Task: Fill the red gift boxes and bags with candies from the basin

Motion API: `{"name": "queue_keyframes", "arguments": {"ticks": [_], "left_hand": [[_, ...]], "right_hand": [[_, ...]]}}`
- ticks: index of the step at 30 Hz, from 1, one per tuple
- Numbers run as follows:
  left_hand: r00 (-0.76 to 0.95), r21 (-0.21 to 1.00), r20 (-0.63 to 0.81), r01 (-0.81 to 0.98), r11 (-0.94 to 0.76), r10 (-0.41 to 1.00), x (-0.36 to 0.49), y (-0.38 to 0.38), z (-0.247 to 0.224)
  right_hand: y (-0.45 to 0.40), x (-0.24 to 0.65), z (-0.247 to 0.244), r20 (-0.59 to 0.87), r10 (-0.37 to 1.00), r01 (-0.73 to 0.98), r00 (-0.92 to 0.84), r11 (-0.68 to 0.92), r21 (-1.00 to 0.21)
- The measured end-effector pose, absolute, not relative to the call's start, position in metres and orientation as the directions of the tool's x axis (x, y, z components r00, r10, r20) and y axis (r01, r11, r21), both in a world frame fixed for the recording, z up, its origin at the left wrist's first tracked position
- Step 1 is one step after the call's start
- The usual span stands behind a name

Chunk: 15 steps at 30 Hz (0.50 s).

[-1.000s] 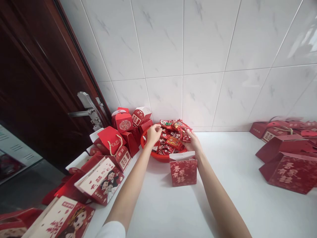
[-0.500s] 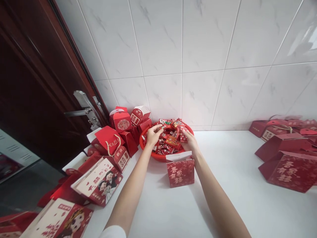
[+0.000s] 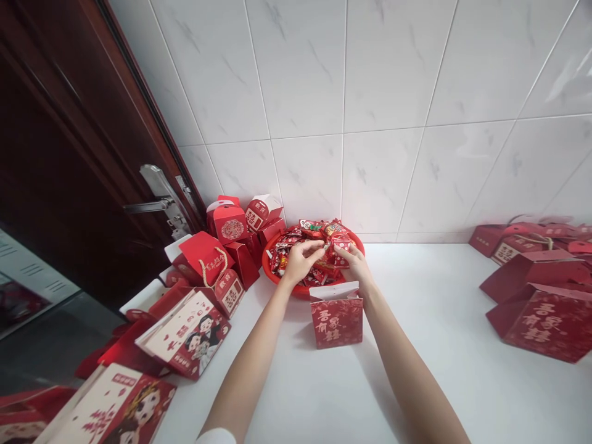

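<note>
A round red basin (image 3: 269, 271) heaped with red-wrapped candies (image 3: 319, 274) stands against the tiled wall. Over the heap, my right hand (image 3: 355, 264) is closed on a red candy packet with pale dots (image 3: 341, 253). My left hand (image 3: 301, 262) reaches across the heap, its thumb and fingers pinched together close to the right hand's fingertips; a small wrapped candy (image 3: 327, 245) shows at those fingertips. In front of the basin, just below my right wrist, a dark red gift box (image 3: 337, 322) with white lettering stands upright, its top open.
Several red and cream gift boxes (image 3: 185, 336) line the table's left side, near a dark door with a metal handle (image 3: 161, 200). More dark red boxes (image 3: 539, 314) stand at the right. White tiles (image 3: 388, 179) rise behind the white table (image 3: 425, 327).
My left hand has moved right across the candies, up to my right hand. My right hand keeps its packet and has hardly moved. The view has shifted slightly.
</note>
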<state>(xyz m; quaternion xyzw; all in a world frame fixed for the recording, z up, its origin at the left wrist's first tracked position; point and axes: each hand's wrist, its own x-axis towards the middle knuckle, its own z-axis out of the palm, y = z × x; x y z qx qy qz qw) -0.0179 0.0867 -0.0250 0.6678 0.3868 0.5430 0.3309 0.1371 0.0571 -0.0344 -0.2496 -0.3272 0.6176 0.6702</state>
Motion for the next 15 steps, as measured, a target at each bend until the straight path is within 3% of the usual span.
{"name": "queue_keyframes", "arguments": {"ticks": [7,15], "left_hand": [[-0.113,0.833,0.511,0.309,-0.458,0.852,-0.068,0.1,-0.017],[0.108,0.665,0.487,0.597,-0.448,0.867,-0.076,0.08,-0.017]], "right_hand": [[0.058,0.137,-0.04,0.111,0.992,-0.709,0.066,0.125,-0.695],[0.067,0.134,-0.05,0.121,0.986,-0.67,0.116,0.168,-0.723]]}}
